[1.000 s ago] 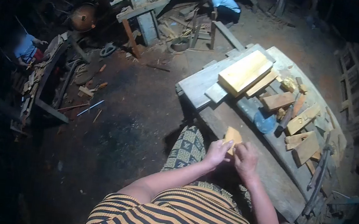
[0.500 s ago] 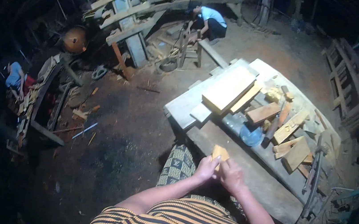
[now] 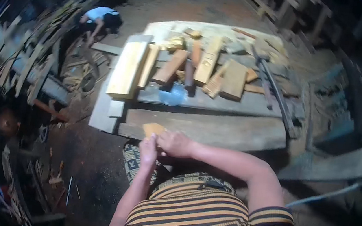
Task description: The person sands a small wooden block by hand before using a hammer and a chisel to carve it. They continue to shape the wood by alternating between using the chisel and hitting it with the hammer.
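Note:
A small, flat, yellow-tan piece with angular edges [image 3: 153, 129] is pinched between my two hands, close to the near edge of the bench. My left hand [image 3: 148, 149] is closed on its lower end, thumb up. Right beside it, my right hand [image 3: 176, 143] has its fingers curled against the piece's right side, hiding part of it. Just beyond my hands lies a thick bare plank [image 3: 215, 128]. A pale wood block [image 3: 127, 70] rests at the bench's left, with a narrower strip [image 3: 148, 67] along it.
Across the bench lie a reddish block [image 3: 171, 66], a carved piece [image 3: 208, 61], a brown block [image 3: 234, 79] and a bluish transparent bowl [image 3: 173, 94]. A long dark bar [image 3: 278, 95] slants at the right. Beyond the left end, a person [image 3: 100, 19] crouches near wood scraps.
My view has swung to the right, so the bench now lies straight ahead. Both hands still hold the tan piece, and my right forearm now reaches across more sideways.

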A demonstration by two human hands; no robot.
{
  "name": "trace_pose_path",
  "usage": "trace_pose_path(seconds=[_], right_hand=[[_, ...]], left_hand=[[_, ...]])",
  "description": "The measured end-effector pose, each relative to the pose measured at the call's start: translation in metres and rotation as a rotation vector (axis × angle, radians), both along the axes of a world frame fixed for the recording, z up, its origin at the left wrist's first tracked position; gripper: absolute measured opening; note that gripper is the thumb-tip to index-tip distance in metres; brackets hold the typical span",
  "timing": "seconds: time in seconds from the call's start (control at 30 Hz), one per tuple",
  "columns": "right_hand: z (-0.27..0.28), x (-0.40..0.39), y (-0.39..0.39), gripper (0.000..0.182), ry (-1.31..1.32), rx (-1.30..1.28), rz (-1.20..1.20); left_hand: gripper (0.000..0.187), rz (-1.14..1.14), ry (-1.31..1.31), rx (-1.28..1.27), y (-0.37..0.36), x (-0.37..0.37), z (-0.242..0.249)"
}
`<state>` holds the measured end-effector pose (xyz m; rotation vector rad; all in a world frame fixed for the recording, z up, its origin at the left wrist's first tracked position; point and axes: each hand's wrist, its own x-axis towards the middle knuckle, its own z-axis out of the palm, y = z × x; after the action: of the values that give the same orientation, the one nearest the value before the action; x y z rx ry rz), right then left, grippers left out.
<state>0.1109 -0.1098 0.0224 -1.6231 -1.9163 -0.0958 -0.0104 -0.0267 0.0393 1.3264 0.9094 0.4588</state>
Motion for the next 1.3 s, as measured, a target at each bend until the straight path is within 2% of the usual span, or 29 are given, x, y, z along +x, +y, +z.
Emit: trace_pose_path(seconds=[0.1, 0.17, 0.23, 0.27, 0.37, 0.43, 0.5, 0.53, 0.6, 0.7, 0.73, 0.77, 0.8, 0.83, 0.87, 0.9, 0.93, 0.97, 1.0, 1.03, 1.07, 1.17, 1.2, 1.23, 1.3], right_hand=[[0.001, 0.000, -0.001, 0.032, 0.005, 0.040, -0.005], [0.002, -0.001, -0.004, 0.032, -0.024, 0.077, -0.050], [0.007, -0.002, -0.008, 0.030, 0.056, 0.164, -0.100], [0.007, 0.000, -0.011, 0.025, 0.116, 0.074, -0.105], [0.020, 0.017, -0.022, 0.020, 0.211, 0.020, -0.084], [0.036, 0.032, -0.037, 0.020, 0.194, 0.093, -0.081], [0.053, 0.042, -0.054, 0.022, 0.178, -0.053, -0.125], [0.060, 0.045, -0.058, 0.023, 0.134, -0.002, -0.158], [0.071, 0.052, -0.067, 0.027, 0.142, 0.052, -0.188], [0.085, 0.087, -0.080, 0.039, 0.110, 0.241, -0.302], [0.097, 0.101, -0.092, 0.040, 0.007, 0.266, -0.461], [0.098, 0.127, -0.107, 0.041, 0.119, 0.283, -0.539], [0.106, 0.145, -0.124, 0.041, 0.160, 0.193, -0.755], [0.107, 0.169, -0.143, 0.039, 0.251, 0.203, -0.813], [0.088, 0.205, -0.170, 0.043, -0.027, 0.117, -0.954], [0.077, 0.231, -0.197, 0.051, 0.034, -0.094, -1.078], [0.053, 0.245, -0.227, 0.056, -0.077, -0.155, -1.237], [0.048, 0.250, -0.245, 0.060, -0.060, -0.383, -1.375], [0.039, 0.259, -0.260, 0.062, 0.022, -0.503, -1.440], [0.038, 0.260, -0.271, 0.060, 0.061, -0.625, -1.433], [0.030, 0.264, -0.277, 0.051, 0.121, -0.610, -1.434], [0.025, 0.274, -0.278, 0.046, 0.133, -0.654, -1.405], [0.018, 0.276, -0.278, 0.039, -0.028, -0.525, -1.413], [0.018, 0.284, -0.279, 0.039, -0.029, -0.530, -1.403], [0.027, 0.300, -0.277, 0.032, 0.482, -0.563, -1.402]], left_hand=[[0.031, 0.017, 0.065, -0.005, 0.004, 0.002, -0.002], [0.032, -0.009, 0.014, 0.031, 0.001, 0.005, 0.000], [0.032, -0.023, 0.017, 0.048, 0.001, 0.007, 0.007], [0.033, -0.019, 0.034, 0.051, -0.002, 0.005, 0.009], [0.032, -0.113, 0.025, 0.007, -0.009, 0.005, 0.013], [0.028, -0.231, 0.008, 0.050, -0.010, 0.006, 0.008], [0.032, -0.211, 0.037, 0.068, -0.013, 0.012, 0.004], [0.032, -0.204, 0.031, 0.062, -0.021, 0.018, 0.014], [0.036, -0.131, -0.309, -0.216, -0.032, 0.029, 0.034], [0.038, -0.093, -0.346, -0.266, -0.028, 0.032, 0.041], [0.037, -0.123, -0.351, -0.289, -0.025, 0.029, 0.048], [0.037, -0.154, -0.359, -0.311, -0.020, 0.026, 0.054], [0.037, -0.146, -0.359, -0.328, -0.015, 0.022, 0.055], [0.037, -0.109, -0.363, -0.321, -0.013, 0.017, 0.059], [0.036, -0.091, -0.376, -0.341, -0.011, 0.015, 0.064], [0.035, -0.079, -0.391, -0.364, -0.009, 0.015, 0.067], [0.034, -0.055, -0.415, -0.380, -0.007, 0.015, 0.064], [0.034, -0.038, -0.421, -0.386, -0.003, 0.013, 0.061], [0.033, -0.094, -0.415, -0.380, 0.004, 0.010, 0.057], [0.033, -0.149, -0.405, -0.374, 0.009, 0.008, 0.053], [0.032, -0.167, -0.436, -0.382, 0.015, 0.008, 0.043], [0.034, -0.249, -0.462, -0.360, 0.027, 0.007, 0.034], [0.034, -0.240, -0.458, -0.362, 0.029, 0.008, 0.033], [0.038, -0.204, -0.429, -0.354, 0.031, 0.008, 0.032], [0.041, -0.150, -0.402, -0.345, 0.038, 0.006, 0.028]])
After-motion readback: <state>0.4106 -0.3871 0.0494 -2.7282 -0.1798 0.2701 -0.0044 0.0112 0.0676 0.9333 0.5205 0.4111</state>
